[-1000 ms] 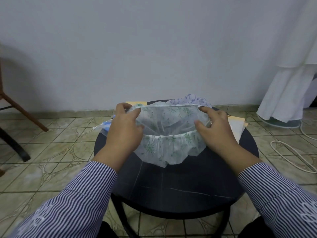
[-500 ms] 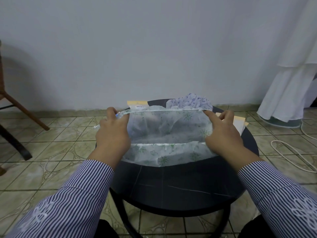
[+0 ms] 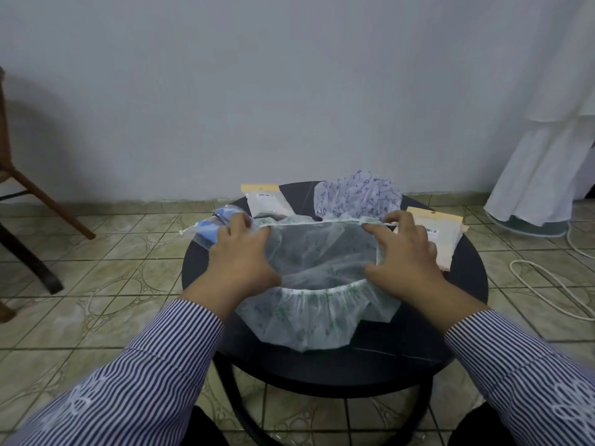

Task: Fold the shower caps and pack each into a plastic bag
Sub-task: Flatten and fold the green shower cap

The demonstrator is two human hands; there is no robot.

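A translucent white shower cap with a green flower print (image 3: 318, 262) is stretched open over the round black table (image 3: 463, 284). My left hand (image 3: 240, 262) grips its left rim and my right hand (image 3: 405, 255) grips its right rim, fingers hooked over the elastic edge. The far edge is pulled taut between my hands; the near frilled edge sags onto the table. A second cap with a purple print (image 3: 357, 196) lies crumpled behind it. Flat plastic bags with yellow header cards lie at the back left (image 3: 265, 201) and at the right (image 3: 444, 233).
A blue-and-clear packet (image 3: 207, 225) hangs over the table's left edge beside my left hand. A wooden chair leg (image 3: 48, 204) stands on the tiled floor at the left. White cloth (image 3: 547, 162) hangs at the right above a white cable (image 3: 547, 284).
The cap's near edge, pulled flat half a second ago, has dropped into a round open mouth. My hands have moved slightly closer together and farther over the table.
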